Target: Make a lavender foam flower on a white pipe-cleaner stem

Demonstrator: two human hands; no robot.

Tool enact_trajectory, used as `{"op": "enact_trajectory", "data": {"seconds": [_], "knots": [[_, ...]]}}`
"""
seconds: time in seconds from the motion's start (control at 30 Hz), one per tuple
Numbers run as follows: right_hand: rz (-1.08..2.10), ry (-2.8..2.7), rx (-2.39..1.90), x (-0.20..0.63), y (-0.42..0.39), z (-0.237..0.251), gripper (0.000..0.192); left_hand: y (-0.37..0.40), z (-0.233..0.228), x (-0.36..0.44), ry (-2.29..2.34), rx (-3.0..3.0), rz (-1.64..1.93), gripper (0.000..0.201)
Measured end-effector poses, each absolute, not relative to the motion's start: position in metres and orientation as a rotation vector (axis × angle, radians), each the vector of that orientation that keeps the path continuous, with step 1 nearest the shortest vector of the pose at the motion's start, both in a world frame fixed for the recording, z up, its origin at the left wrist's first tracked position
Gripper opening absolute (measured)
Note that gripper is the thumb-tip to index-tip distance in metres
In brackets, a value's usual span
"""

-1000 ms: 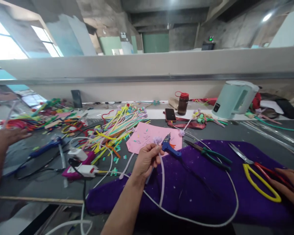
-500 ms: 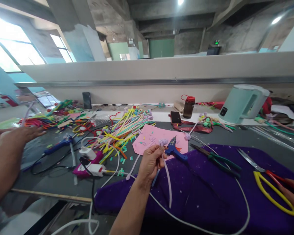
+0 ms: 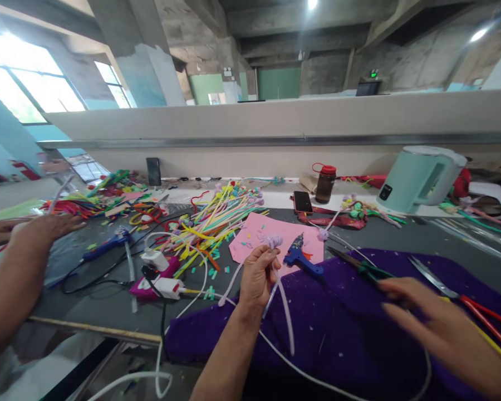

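Note:
My left hand [image 3: 256,275] is shut on a pale lilac pipe cleaner [image 3: 286,314]; its curled, fluffy tip [image 3: 272,241] sticks up above my fingers and the stem hangs down over the purple cloth [image 3: 338,340]. My right hand [image 3: 436,326], blurred, is spread with its fingers apart and holds nothing. It hovers over the cloth, its fingertips near the green-handled pliers [image 3: 361,267]. The yellow and red scissors [image 3: 478,309] lie just behind that hand. A blue glue gun [image 3: 303,259] rests by my left hand, on the edge of a pink sheet [image 3: 250,239].
A co-worker's arm and hand [image 3: 42,231] reach in from the left near a second blue glue gun [image 3: 104,245]. A heap of coloured pipe cleaners [image 3: 212,214], a white plug block [image 3: 161,281], a phone [image 3: 303,201], a brown bottle [image 3: 324,182] and a pale green kettle [image 3: 421,178] fill the bench.
My right hand left the scissors and swept left across the purple cloth towards the pliers. My left hand kept its hold on the lilac pipe cleaner.

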State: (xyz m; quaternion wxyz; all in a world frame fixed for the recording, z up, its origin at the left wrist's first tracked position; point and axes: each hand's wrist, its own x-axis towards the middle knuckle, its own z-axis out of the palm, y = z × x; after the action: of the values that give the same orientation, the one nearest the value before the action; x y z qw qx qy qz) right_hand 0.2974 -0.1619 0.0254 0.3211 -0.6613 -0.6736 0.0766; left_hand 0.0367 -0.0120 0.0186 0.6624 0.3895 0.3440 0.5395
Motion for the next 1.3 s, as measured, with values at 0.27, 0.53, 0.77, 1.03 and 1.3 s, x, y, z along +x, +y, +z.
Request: {"op": "enact_trajectory", "data": {"seconds": [0.27,0.53,0.77,1.03,1.3], "knots": [[1.025,-1.636,-1.154,0.169,-0.051,0.031,0.013,-0.013,0.011,0.041,0.765,0.949,1.134,0.020],[1.386,-1.299,-0.990,0.169,-0.037,0.022,0.027,-0.011,0.011,0.039,0.738,0.835,1.063,0.028],[1.569,-1.269,-0.851,0.178,-0.041,0.023,0.022,-0.010,0.011,0.039,0.670,0.756,0.960,0.031],[1.694,-1.226,-0.765,0.179,-0.039,0.019,0.023,-0.008,0.010,0.038,0.610,0.764,0.944,0.024],[1.720,-1.204,-0.778,0.175,-0.038,0.014,0.023,-0.010,0.010,0.043,0.702,0.779,1.020,0.027]]}}
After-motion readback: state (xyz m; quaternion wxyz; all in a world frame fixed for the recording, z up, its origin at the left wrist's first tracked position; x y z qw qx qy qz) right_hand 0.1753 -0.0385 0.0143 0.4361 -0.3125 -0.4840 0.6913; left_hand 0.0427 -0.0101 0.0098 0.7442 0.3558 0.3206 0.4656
